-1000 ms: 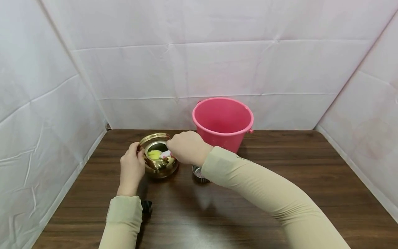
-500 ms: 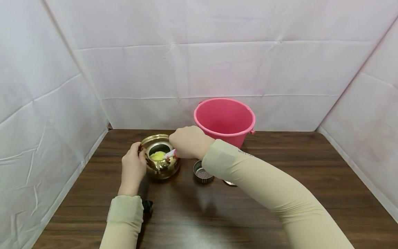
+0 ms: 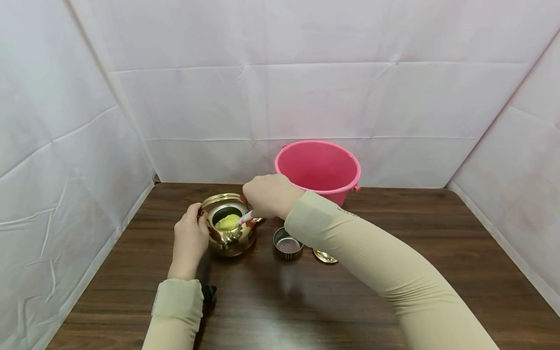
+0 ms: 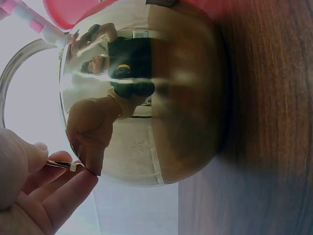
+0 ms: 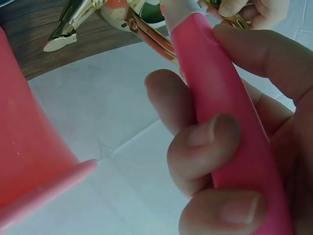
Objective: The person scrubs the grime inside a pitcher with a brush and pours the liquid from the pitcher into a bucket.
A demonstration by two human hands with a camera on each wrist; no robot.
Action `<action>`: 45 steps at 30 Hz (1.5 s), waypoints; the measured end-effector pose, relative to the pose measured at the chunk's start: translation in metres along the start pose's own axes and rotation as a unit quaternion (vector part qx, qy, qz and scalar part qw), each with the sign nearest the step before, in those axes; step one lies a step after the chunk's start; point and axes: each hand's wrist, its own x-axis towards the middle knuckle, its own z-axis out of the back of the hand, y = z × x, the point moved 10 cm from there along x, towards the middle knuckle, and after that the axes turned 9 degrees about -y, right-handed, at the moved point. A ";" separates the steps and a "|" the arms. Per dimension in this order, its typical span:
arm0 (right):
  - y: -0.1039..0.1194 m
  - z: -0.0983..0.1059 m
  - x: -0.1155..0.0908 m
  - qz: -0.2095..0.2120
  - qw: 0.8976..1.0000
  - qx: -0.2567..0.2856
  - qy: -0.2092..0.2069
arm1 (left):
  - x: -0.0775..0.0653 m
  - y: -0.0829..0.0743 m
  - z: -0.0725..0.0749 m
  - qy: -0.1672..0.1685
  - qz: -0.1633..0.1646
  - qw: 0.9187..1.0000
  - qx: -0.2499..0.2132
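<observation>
Pinching with the left hand point(image 3: 191, 238) a small fitting point(image 4: 59, 164) of the round, shiny gold metal teapot point(image 3: 234, 246) on the brown wooden desk point(image 3: 415, 223); gripping with the right hand point(image 3: 270, 195) a pink-and-white plastic handle point(image 5: 210, 83) over its mouth point(image 3: 227, 211), near a silver perforated strainer point(image 3: 288, 245), a pink plastic bucket point(image 3: 321, 167), and a gold lid point(image 3: 324, 256) partly blocked by the beige sleeve point(image 3: 372, 257).

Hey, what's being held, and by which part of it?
The right grip holds the pink-and-white tool by its pink handle; the left grip pinches the gold pot by its hoop handle.
</observation>
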 end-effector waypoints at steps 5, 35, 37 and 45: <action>-0.006 -0.001 0.000 -0.024 1.000 -0.006 0.004 | -0.001 -0.003 -0.001 -0.010 -0.014 1.000 -0.001; 0.004 -0.002 -0.011 0.030 0.987 -0.100 -0.124 | -0.001 -0.009 0.002 -0.016 -0.021 1.000 0.002; 0.005 -0.001 -0.012 0.032 0.987 -0.098 -0.127 | -0.001 -0.009 0.002 -0.016 -0.021 1.000 0.002; 0.017 0.005 -0.015 0.065 0.984 -0.094 -0.138 | -0.001 -0.009 0.004 -0.026 -0.024 0.999 0.002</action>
